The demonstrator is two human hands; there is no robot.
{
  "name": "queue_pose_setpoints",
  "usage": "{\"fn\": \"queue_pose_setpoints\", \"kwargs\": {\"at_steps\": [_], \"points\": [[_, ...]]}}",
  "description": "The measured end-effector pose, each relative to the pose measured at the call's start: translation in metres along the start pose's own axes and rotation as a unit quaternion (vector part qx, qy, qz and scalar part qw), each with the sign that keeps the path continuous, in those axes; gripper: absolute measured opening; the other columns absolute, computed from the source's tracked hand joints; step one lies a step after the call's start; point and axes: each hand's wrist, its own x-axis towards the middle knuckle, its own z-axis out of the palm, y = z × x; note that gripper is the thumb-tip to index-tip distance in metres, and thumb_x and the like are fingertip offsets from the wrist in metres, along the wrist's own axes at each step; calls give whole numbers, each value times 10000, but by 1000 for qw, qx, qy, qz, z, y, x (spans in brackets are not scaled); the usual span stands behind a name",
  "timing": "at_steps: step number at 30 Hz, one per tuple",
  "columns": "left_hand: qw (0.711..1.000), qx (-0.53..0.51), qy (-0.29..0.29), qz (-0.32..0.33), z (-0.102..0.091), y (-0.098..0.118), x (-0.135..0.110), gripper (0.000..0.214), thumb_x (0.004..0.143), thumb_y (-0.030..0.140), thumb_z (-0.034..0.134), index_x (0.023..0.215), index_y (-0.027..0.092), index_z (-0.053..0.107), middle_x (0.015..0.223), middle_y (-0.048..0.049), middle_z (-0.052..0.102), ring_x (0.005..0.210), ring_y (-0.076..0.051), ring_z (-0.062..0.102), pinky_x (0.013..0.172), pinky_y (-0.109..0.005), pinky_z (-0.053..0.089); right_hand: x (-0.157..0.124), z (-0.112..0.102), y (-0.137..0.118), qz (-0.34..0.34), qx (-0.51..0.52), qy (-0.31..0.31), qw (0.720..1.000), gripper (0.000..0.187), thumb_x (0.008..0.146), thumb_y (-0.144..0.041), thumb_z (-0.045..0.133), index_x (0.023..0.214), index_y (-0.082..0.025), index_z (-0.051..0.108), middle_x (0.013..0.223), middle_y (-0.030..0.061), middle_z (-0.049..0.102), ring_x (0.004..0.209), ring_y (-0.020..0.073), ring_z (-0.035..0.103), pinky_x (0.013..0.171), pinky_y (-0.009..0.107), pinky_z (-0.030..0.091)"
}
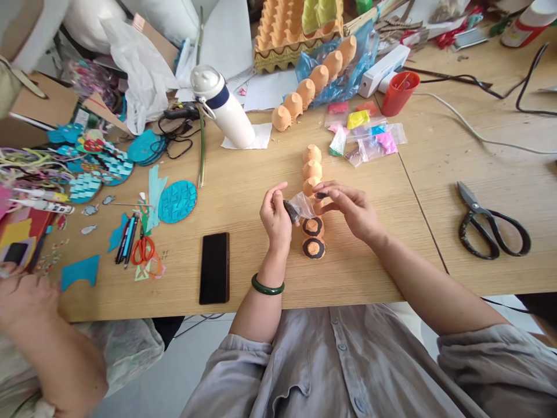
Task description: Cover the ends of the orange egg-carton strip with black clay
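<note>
My left hand (275, 216) is closed on a small clear plastic bag (301, 205) with dark material at its left end. My right hand (350, 208) pinches a small dark piece at the bag's other side. Both hands hover just above an orange egg-carton strip (312, 200) that lies lengthwise on the wooden table (357, 267). Its two nearest cups carry black rings. A green bangle (267, 286) circles my left wrist.
A black phone (214, 267) lies left of my hands, black scissors (491, 223) to the right. Small bags of coloured clay (368, 133), a red cup (398, 93), a white bottle (224, 107), a second orange carton strip (315, 81) and egg trays (287, 32) sit farther back. Another person's hand (24, 299) and paper crafts fill the left.
</note>
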Motion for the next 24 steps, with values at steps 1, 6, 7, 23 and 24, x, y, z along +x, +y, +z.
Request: {"fn": "queue_pose_setpoints", "kwargs": {"at_steps": [1,6,7,23,24], "points": [[1000,-14,1,-20,0,1,-1,421,1016,515,537,1152,188,764,617,53,459,442,-75,423,366,-190,336,1,0,0,18,23,18,999,357,897,-552,789,941,-201,839,1081,87,777,926,199,724,733,315,654],[996,-51,12,-66,3,8,-2,401,969,512,602,1115,180,772,633,49,484,437,-77,459,338,-183,329,7,-1,-1,86,88,61,990,468,742,-608,901,837,-157,821,842,97,825,635,159,712,633,302,631],[996,-56,15,-69,4,9,-2,411,966,522,603,1110,176,771,639,46,503,436,-76,474,341,-183,336,8,-2,-1,92,92,61,990,470,717,-603,919,826,-156,819,838,98,829,621,157,714,629,297,630],[989,-144,-10,-38,7,3,0,479,906,569,675,1164,166,704,675,35,612,467,-103,566,408,-229,412,20,-17,3,100,71,90,988,529,534,-540,1025,772,-157,747,619,20,744,487,113,653,531,240,601],[989,-146,-8,-36,7,3,0,490,900,576,684,1170,169,700,679,34,614,475,-106,567,419,-235,422,19,-17,2,105,65,87,988,539,536,-561,1018,751,-153,740,592,19,731,456,103,628,497,226,578]]}}
